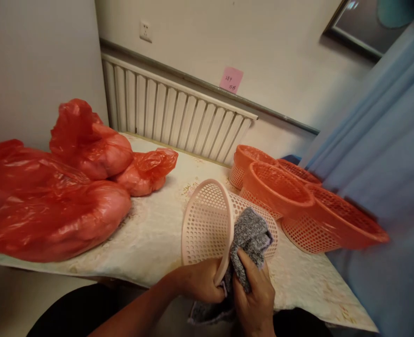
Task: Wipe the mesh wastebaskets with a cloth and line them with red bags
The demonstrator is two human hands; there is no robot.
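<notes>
A pale pink perforated plastic basket (207,220) lies tipped on its side at the table's front edge, its mouth facing left. My left hand (205,283) grips the lower part of its rim, the fingers partly hidden by the rim and cloth. A grey speckled cloth (250,234) is bunched in my right hand (254,297), pressed against the outside of the basket near the rim. Part of the cloth hangs below, between my hands.
Several knotted red plastic bags (66,210) with contents sit on the left of the table (157,224). Several orange perforated baskets (280,187) stand at the right, beside a blue curtain (385,164). A white radiator (178,107) runs along the wall behind.
</notes>
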